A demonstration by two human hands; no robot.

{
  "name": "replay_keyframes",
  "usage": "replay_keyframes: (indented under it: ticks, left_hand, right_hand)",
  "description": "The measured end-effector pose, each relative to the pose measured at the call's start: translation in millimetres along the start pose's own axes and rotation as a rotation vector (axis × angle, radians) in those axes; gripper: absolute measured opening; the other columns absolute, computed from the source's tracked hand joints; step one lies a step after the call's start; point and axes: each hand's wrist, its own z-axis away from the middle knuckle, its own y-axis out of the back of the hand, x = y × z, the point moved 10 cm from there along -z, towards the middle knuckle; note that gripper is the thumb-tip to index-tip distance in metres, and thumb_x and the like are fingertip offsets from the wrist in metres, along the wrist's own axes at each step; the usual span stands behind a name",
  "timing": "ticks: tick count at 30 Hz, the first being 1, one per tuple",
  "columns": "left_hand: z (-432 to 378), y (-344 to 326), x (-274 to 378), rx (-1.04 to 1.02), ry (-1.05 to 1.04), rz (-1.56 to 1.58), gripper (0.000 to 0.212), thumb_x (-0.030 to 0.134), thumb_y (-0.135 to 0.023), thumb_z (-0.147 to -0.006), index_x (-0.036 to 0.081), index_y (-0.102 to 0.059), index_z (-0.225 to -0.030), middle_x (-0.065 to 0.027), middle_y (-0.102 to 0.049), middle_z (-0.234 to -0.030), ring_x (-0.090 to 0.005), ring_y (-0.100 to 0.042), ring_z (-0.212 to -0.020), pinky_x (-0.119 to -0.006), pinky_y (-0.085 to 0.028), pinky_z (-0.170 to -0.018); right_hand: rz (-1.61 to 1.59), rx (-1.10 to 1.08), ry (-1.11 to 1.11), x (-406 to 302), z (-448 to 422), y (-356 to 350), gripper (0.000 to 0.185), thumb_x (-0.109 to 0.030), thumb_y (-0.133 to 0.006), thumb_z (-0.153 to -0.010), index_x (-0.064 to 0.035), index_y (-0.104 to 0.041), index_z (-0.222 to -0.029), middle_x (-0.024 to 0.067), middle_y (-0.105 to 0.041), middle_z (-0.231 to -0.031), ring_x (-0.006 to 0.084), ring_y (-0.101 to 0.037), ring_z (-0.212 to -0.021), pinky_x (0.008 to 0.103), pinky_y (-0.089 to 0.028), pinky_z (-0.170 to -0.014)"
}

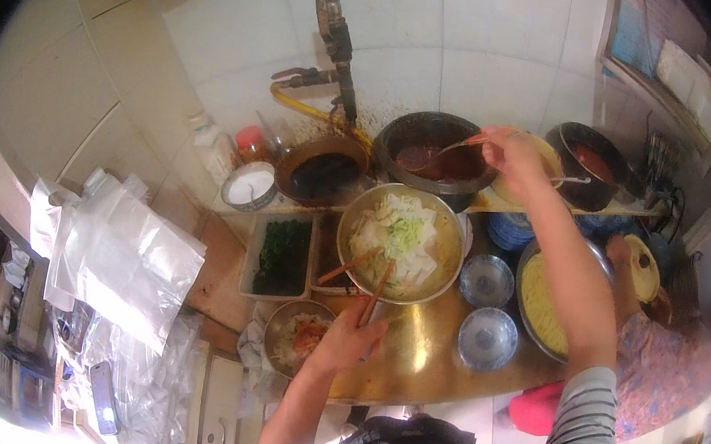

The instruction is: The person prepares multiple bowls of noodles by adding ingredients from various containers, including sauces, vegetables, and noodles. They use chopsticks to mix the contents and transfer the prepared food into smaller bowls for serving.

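My right hand [511,156] grips the handle of a spoon [454,146], whose far end reaches into dark red sauce in a large dark pot [400,131]. Below that pot stands a wide metal bowl [342,257] of pale sliced food topped with light green shreds [409,230]. My left hand [347,341] is closed around a wooden chopstick [378,288] that slants over the bowl's near rim. Another wooden chopstick [350,266] leans across the same rim, left of it. Beside my left wrist is a smaller bowl [273,348] with orange-red topping on pale food.
Two patterned bowls [487,339] and a basin of yellow noodles [542,305] lie to the right, near another person's patterned clothing [662,379]. Left are chopped greens [283,256], a white-filled bowl [250,186], dark liquid [324,175] and plastic bags [125,254]. A gas pipe [338,33] runs down the wall.
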Motion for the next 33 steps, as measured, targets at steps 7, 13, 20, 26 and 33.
replay_keyframes:
  ticks: [7, 13, 20, 26, 33]
  left_hand:
    - [-6.6, 5.3, -1.7, -0.047, -0.009, 0.074, 0.01, 0.009, -0.055, -0.085, 0.0, -0.051, -0.085, -0.0046, -0.053, -0.064, -0.0123, -0.049, -0.052, -0.026, -0.039, -0.047]
    - [-7.3, 4.1, 4.8, -0.079, -0.016, 0.084, 0.011, 0.008, -0.056, -0.085, -0.001, -0.05, -0.089, -0.0053, -0.053, -0.066, -0.0129, -0.05, -0.052, -0.027, -0.039, -0.047]
    - [-5.5, 4.3, 4.2, -0.09, -0.019, 0.109, 0.013, 0.009, -0.056, -0.086, -0.001, -0.048, -0.089, -0.0057, -0.053, -0.065, -0.0127, -0.05, -0.052, -0.026, -0.039, -0.046]
    - [-6.6, -2.4, 6.7, -0.066, -0.012, 0.123, 0.015, 0.009, -0.056, -0.085, -0.002, -0.048, -0.09, -0.0056, -0.053, -0.067, -0.0129, -0.05, -0.052, -0.026, -0.039, -0.048]
    - [-7.2, -12.1, 4.1, -0.029, -0.025, 0.136, 0.014, 0.011, -0.057, -0.084, 0.0, -0.049, -0.089, -0.0045, -0.053, -0.066, -0.0125, -0.05, -0.052, -0.026, -0.039, -0.048]
  right_hand:
    - [0.145, -0.111, 0.068, -48.4, 61.7, -26.8, 0.016, -0.012, -0.058, -0.088, 0.001, -0.06, -0.096, 0.0043, -0.056, -0.069, 0.0111, -0.053, -0.057, 0.0228, -0.045, -0.052]
    - [0.438, -0.26, 0.374, -38.5, 147.3, -45.4, 0.017, -0.012, -0.06, -0.087, -0.0032, -0.063, -0.101, 0.0041, -0.059, -0.074, 0.0119, -0.056, -0.063, 0.0248, -0.046, -0.057]
    - [0.792, -0.321, 0.977, -72.5, 213.5, -53.5, 0.018, -0.008, -0.061, -0.083, -0.002, -0.064, -0.099, 0.0102, -0.06, -0.076, 0.0183, -0.057, -0.064, 0.0283, -0.046, -0.058]
    - [-0.03, -0.01, 0.276, -36.6, 142.5, 13.0, 0.021, -0.016, -0.057, -0.09, 0.0002, -0.06, -0.102, 0.0043, -0.057, -0.073, 0.0079, -0.052, -0.06, 0.0186, -0.042, -0.051]
    - [-0.366, 0.047, 0.068, -4.0, 71.5, 40.3, 0.018, -0.012, -0.053, -0.091, 0.0029, -0.058, -0.1, 0.0047, -0.056, -0.071, 0.009, -0.052, -0.058, 0.0194, -0.045, -0.052]
